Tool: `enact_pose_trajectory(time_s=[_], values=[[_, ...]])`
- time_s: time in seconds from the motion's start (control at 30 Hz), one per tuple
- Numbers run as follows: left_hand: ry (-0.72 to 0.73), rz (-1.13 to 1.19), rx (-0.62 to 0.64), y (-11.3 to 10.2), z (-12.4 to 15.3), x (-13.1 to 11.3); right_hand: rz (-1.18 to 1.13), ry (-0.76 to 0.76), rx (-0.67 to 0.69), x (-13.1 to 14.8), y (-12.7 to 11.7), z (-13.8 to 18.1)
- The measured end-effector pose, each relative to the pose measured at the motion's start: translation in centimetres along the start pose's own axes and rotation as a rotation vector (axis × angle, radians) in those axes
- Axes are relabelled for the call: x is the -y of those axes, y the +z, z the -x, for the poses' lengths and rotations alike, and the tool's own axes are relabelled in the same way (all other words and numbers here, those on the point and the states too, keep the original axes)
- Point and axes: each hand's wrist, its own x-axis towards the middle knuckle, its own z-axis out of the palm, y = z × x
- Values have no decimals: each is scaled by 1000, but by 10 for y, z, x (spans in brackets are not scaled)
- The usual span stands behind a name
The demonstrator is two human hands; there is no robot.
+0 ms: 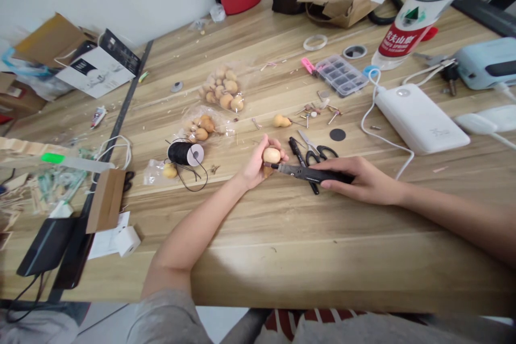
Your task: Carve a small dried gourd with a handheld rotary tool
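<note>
My left hand [255, 167] is closed around a small tan gourd [271, 155], held just above the wooden table [282, 247]. My right hand [363, 180] grips a black pen-shaped rotary tool [312, 173], lying nearly level. The tool's thin tip points left and touches the gourd's lower side. Both forearms rest on the table.
Black scissors [320, 152] and a black pen [298, 156] lie just behind the tool. Bags of small gourds [223, 91], a lone gourd [281, 121], a black thread spool [185, 153], a bit case [342, 74], a white power bank [421, 118] and a water bottle [415, 16] stand further back.
</note>
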Motion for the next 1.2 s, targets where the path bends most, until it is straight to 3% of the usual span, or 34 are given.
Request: enact_pose_trajectory(time_s=[0.5,0.8,1.2], values=[[-42,-13,-37,-4,-1,0,-5,51,-58,0,-1,0],[-18,-17,-3,-4,-2,1,3,17,-21,0,0,1],[-38,0,-89,0,-1,0,-37,53,-46,-3,-2,-1]])
